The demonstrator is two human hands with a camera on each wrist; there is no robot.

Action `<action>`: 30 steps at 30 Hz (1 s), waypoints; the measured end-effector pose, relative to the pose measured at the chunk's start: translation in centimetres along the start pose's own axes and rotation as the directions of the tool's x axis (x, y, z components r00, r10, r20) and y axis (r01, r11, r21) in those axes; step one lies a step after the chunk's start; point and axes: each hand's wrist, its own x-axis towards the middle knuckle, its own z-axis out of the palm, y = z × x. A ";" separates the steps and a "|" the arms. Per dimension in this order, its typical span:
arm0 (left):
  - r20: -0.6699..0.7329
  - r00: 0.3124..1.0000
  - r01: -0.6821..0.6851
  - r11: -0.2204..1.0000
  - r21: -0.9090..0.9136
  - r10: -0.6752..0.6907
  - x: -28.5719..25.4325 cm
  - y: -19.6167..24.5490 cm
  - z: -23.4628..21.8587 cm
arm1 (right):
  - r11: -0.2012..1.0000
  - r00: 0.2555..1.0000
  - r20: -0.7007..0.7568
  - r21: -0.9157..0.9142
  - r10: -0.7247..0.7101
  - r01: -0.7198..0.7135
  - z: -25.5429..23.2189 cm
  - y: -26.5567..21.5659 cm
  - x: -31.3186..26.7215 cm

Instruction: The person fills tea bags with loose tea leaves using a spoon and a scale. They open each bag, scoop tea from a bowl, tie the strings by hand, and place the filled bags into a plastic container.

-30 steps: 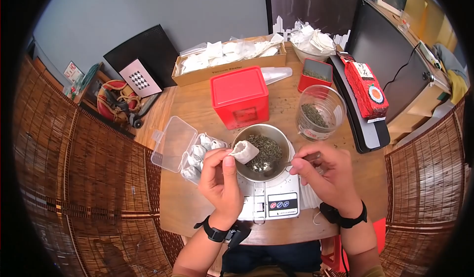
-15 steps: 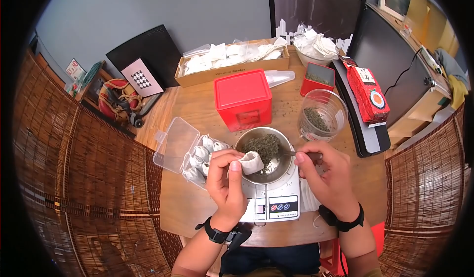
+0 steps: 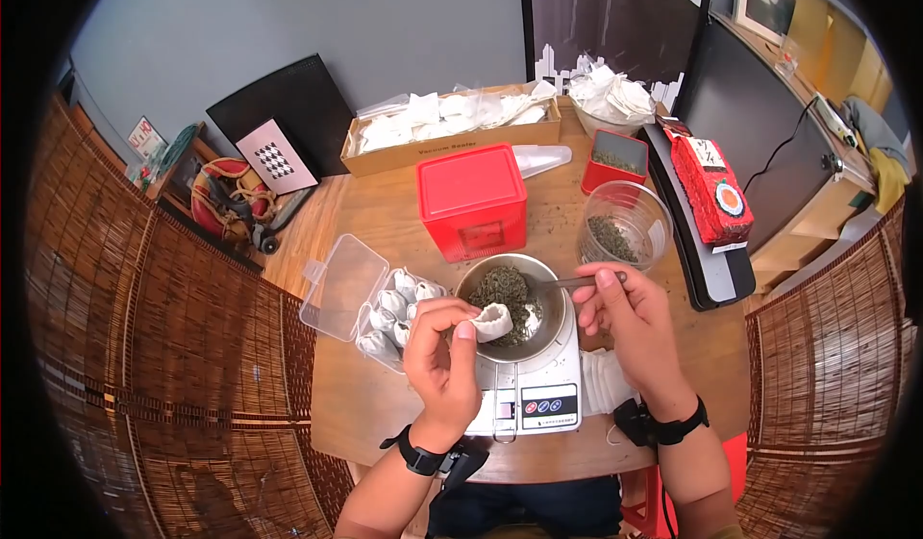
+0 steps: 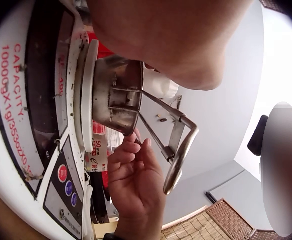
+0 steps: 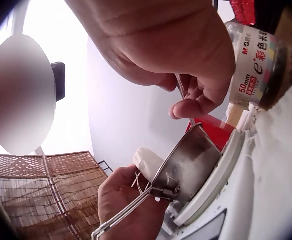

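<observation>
A metal pan (image 3: 550,335) holding dried leaves (image 3: 502,289) stands on a white scale (image 3: 548,422). Over the pan's near left part, my left hand (image 3: 444,366) pinches a small white cloth pouch (image 3: 493,322) with its mouth open upward. My right hand (image 3: 635,327) grips the handle of a metal spoon (image 3: 577,281) at the pan's right side; the spoon's head is down by the leaves. In the right wrist view the pouch (image 5: 147,163) is beside the pan's rim, and the spoon's handle (image 5: 180,86) runs down to the pan.
Left of the pan is an open clear box (image 3: 332,294) with several filled pouches. Behind stand a red canister (image 3: 471,188) and a carton of white bags (image 3: 442,154). A clear tub (image 3: 646,222), red tin (image 3: 601,175) and red packet (image 3: 710,188) are at the right.
The spoon has come into view above the pan, and my right hand has risen slightly with it. My left hand has shifted a little right with the pouch.
</observation>
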 end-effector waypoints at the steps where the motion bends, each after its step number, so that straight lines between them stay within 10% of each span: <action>1: 0.023 0.999 -0.030 0.999 0.019 0.030 0.0 -0.1 -0.1 | 1.000 1.000 0.000 0.000 -0.002 0.002 0.0 0.0 0.1; 30: 0.205 0.978 -0.079 0.982 0.173 0.042 0.6 0.2 -0.1 | 0.913 0.982 -0.170 0.408 0.077 -0.001 -0.3 -0.8 0.2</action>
